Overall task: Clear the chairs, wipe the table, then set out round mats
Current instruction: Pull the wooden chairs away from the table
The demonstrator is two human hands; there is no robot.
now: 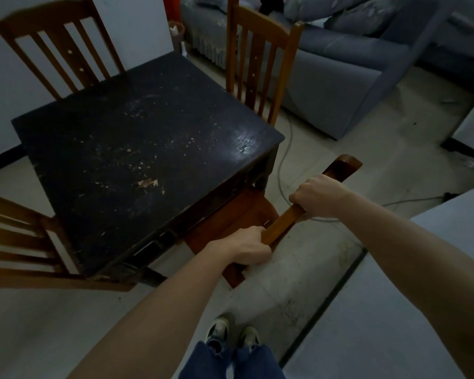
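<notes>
A dark square table point(137, 149) with a scuffed, speckled top stands in the middle. A brown wooden chair point(282, 220) is tucked at its near right side, its seat partly under the table. My left hand point(244, 246) grips the near end of the chair's top rail. My right hand point(318, 196) grips the same rail further along. Three more wooden chairs stand around the table: one at the back left point(60, 50), one at the back right point(257, 64), one at the near left point(19, 242). No mats or cloth are in view.
A blue-grey sofa point(348, 86) stands behind the table on the right. A cable point(285, 149) trails over the pale floor beside the table. A light-coloured surface point(394, 296) fills the lower right. My feet point(230, 335) are just behind the chair.
</notes>
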